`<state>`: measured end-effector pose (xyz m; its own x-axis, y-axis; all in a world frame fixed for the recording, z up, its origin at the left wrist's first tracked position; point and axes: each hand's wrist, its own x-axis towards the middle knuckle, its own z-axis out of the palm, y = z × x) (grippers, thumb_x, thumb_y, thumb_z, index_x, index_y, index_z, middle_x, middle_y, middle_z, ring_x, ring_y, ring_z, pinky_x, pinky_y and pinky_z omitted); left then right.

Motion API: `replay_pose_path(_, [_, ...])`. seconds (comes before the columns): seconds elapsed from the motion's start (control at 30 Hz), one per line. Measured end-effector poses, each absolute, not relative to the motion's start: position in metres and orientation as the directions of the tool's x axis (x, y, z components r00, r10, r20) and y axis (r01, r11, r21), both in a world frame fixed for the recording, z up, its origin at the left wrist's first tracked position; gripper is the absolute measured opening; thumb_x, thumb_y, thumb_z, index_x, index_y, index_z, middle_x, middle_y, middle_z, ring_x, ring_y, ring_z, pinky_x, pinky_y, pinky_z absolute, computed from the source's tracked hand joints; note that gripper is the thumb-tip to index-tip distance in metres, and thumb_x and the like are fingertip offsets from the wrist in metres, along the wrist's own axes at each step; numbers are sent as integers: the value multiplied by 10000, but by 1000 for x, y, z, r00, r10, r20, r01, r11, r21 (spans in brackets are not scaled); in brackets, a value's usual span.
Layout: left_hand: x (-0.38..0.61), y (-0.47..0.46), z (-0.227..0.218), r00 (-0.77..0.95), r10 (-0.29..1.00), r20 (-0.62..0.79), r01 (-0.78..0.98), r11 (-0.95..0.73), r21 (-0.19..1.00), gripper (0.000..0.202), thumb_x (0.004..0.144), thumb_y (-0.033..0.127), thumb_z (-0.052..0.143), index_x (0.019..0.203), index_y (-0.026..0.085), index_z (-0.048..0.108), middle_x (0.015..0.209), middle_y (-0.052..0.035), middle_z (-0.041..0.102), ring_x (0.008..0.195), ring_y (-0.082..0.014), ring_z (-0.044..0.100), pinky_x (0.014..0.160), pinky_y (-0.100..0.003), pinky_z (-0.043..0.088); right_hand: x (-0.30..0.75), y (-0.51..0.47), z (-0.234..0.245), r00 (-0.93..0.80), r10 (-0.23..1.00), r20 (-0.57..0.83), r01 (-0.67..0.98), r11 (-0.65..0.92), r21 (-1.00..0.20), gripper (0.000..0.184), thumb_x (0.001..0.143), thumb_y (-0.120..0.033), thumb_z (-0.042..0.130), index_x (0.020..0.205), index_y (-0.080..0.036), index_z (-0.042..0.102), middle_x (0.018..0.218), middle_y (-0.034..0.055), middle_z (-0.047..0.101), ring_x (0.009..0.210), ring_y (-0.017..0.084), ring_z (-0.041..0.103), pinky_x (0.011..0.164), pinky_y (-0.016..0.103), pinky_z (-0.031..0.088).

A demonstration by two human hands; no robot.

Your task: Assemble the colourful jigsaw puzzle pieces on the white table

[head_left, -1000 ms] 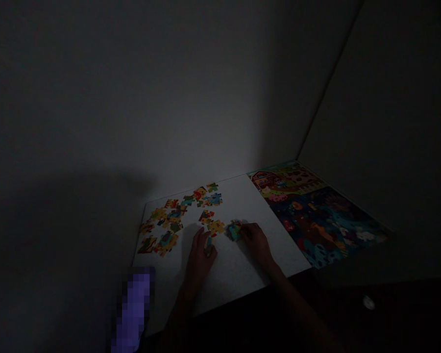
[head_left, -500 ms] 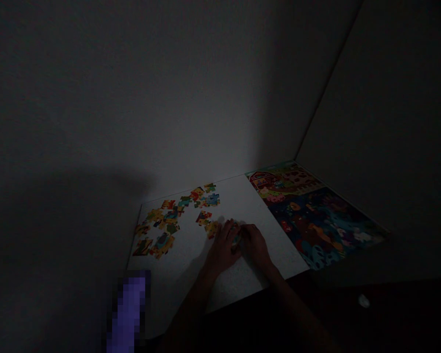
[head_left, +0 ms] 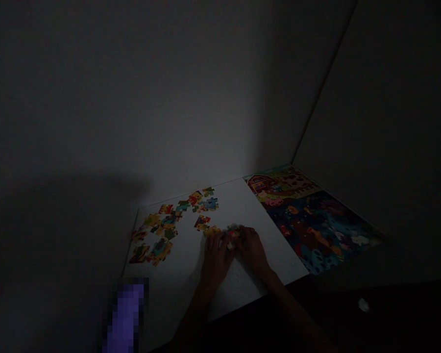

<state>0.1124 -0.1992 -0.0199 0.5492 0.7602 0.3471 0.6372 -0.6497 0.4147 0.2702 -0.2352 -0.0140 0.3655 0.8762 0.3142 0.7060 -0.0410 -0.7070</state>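
Observation:
My left hand (head_left: 216, 260) rests low over the white table, its fingers curled at the left edge of several joined jigsaw puzzle pieces (head_left: 234, 234) with red and green print. From the other side my right hand (head_left: 254, 251) grips the same pieces, fingers bent and thumb close to the left thumb. Both hands partly cover them. Just beyond the left fingertips lies a yellow puzzle piece (head_left: 212, 230), and past it a red and yellow piece (head_left: 202, 223). The room is dim, so the fingertips are hard to make out.
Loose puzzle pieces (head_left: 162, 250) spread over the left of the white table (head_left: 238, 196). Along the right lie a finished farm picture (head_left: 275, 189) and a dark blue picture with animals (head_left: 312, 230). A wall (head_left: 191, 122) rises behind. A blurred purple shape (head_left: 125, 314) stands at lower left.
My left hand has drawn back and left, uncovering more of the joined pieces. My right hand has shifted slightly, its fingers still at their right side.

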Motion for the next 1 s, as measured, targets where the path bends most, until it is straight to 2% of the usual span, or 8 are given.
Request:
replay_pose_path(0.17, [111, -200, -20, 477, 798, 369, 668, -601, 439, 444, 934, 355, 572, 1367, 264, 546, 1421, -111, 519, 1367, -297, 428, 1137, -529, 371, 269, -232, -21, 356, 872, 336, 763, -64, -643, 399, 902, -316, 562, 1273, -171, 585, 1155, 157, 623, 1065, 291, 576, 952, 469, 497])
replay_pose_path(0.3, [112, -199, -22, 361, 846, 392, 726, -519, 450, 436, 878, 426, 646, 1259, 216, 611, 1265, -132, 601, 1291, -322, 490, 1125, -552, 374, 272, -229, -22, 354, 878, 323, 766, -75, -638, 371, 879, -292, 580, 1225, -165, 615, 1116, 157, 619, 1033, 282, 591, 940, 446, 507])
replay_pose_path(0.37, [113, -199, -23, 353, 850, 390, 741, -509, 439, 425, 862, 432, 668, 1215, 199, 628, 1260, -146, 612, 1286, -336, 501, 1125, -570, 367, 276, -227, -21, 334, 892, 305, 762, -65, -644, 339, 877, -282, 580, 1189, -163, 635, 1060, 143, 629, 1004, 269, 606, 928, 422, 513])
replay_pose_path(0.57, [90, -205, -29, 432, 835, 340, 742, -544, 392, 388, 893, 355, 632, 1264, 246, 602, 1406, -136, 570, 1345, -304, 485, 1162, -603, 296, 284, -224, -19, 330, 920, 212, 741, -113, -662, 294, 857, -234, 565, 1125, -182, 673, 1008, 117, 653, 913, 240, 648, 873, 382, 528])
replay_pose_path(0.7, [52, -212, -36, 360, 882, 305, 801, -459, 384, 369, 918, 321, 580, 1282, 266, 606, 1441, -119, 551, 1383, -300, 452, 1174, -610, 261, 278, -229, -19, 343, 911, 230, 764, -128, -633, 350, 897, -298, 518, 1198, -173, 644, 1090, 141, 641, 984, 267, 624, 878, 401, 519])
replay_pose_path(0.83, [32, -214, -37, 324, 891, 317, 800, -437, 412, 347, 942, 330, 530, 1267, 259, 626, 1441, -118, 549, 1385, -299, 452, 1167, -578, 306, 270, -234, -17, 363, 894, 261, 793, -150, -591, 389, 941, -373, 461, 1236, -176, 621, 1101, 150, 628, 1001, 290, 596, 862, 415, 507])
replay_pose_path(1.0, [39, -214, -31, 242, 917, 318, 826, -367, 427, 314, 944, 272, 500, 1206, 227, 668, 1396, -143, 573, 1361, -311, 475, 1156, -572, 321, 270, -236, -13, 349, 899, 265, 782, -124, -611, 389, 958, -401, 443, 1233, -189, 619, 1092, 135, 625, 977, 280, 605, 856, 406, 500])
